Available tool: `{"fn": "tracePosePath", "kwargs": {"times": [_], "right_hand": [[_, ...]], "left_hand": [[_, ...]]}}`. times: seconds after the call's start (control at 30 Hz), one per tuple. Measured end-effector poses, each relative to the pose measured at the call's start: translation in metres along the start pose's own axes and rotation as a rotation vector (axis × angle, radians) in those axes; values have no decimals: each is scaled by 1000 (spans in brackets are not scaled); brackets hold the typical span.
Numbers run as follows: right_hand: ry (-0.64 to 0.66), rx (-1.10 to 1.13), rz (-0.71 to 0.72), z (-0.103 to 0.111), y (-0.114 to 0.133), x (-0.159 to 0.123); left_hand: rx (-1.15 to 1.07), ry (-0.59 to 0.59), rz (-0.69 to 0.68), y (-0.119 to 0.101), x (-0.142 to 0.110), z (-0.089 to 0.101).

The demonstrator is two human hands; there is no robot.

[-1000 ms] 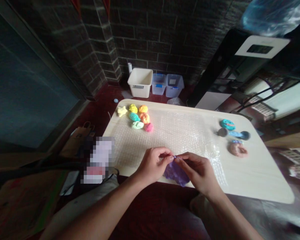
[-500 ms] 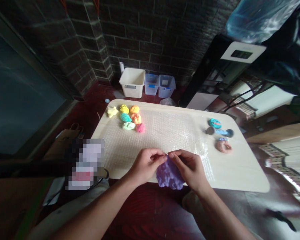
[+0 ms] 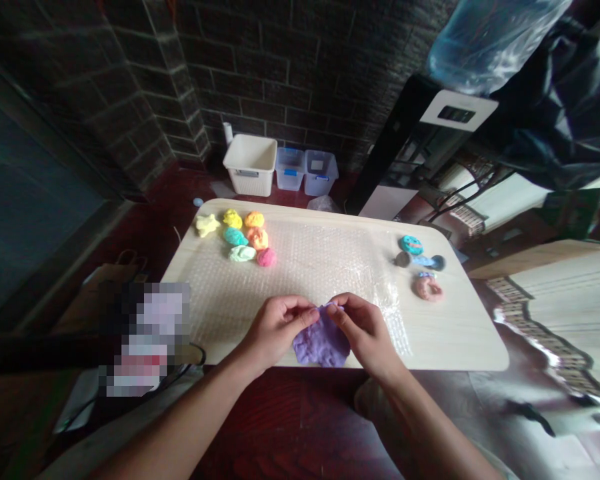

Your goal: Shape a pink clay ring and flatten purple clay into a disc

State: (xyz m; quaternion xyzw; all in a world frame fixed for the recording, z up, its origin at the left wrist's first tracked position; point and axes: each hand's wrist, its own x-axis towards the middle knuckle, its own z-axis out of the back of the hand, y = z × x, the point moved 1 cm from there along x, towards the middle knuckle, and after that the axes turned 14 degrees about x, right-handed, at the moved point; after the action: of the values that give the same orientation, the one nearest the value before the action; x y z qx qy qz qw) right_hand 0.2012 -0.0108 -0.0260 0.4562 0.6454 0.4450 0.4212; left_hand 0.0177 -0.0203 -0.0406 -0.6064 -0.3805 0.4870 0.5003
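Note:
A flat lump of purple clay (image 3: 323,341) hangs over the near edge of the pale wooden table (image 3: 460,333). My left hand (image 3: 275,327) pinches its upper left edge with closed fingers. My right hand (image 3: 363,327) pinches the upper right edge the same way. Both hands meet at the top of the lump, above a sheet of bubble wrap (image 3: 305,267) spread over the table's middle.
Several small coloured clay shapes (image 3: 243,237) lie at the table's far left. Teal, blue and pink clay pieces (image 3: 420,267) sit at the far right. On the red floor beyond stand a white bin (image 3: 250,165) and two clear boxes (image 3: 305,172) against a brick wall.
The view has swung so the table sits further left and up. My hands still pinch the purple clay, which now shows more between them as a wider flat piece.

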Motion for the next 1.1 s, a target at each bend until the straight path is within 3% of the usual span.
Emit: {"fn": "tracePosePath", "kwargs": {"times": [0.13, 0.4, 0.67, 0.9, 0.97, 1.1], "right_hand": [[78, -2, -23, -2, -1, -2], [-23, -14, 42, -1, -1, 0], [42, -37, 1, -2, -5, -1], [-117, -109, 142, -1, -3, 0], [-129, -95, 115, -1, -3, 0], [-21, -34, -46, -3, -5, 0]], "left_hand": [[55, -7, -19, 1, -1, 4], [-119, -28, 142, -2, -3, -5], [-2, -27, 27, 1, -2, 0], [-135, 33, 138, 2, -4, -7], [-89, 10, 117, 4, -3, -7], [17, -102, 29, 6, -2, -5]]}}
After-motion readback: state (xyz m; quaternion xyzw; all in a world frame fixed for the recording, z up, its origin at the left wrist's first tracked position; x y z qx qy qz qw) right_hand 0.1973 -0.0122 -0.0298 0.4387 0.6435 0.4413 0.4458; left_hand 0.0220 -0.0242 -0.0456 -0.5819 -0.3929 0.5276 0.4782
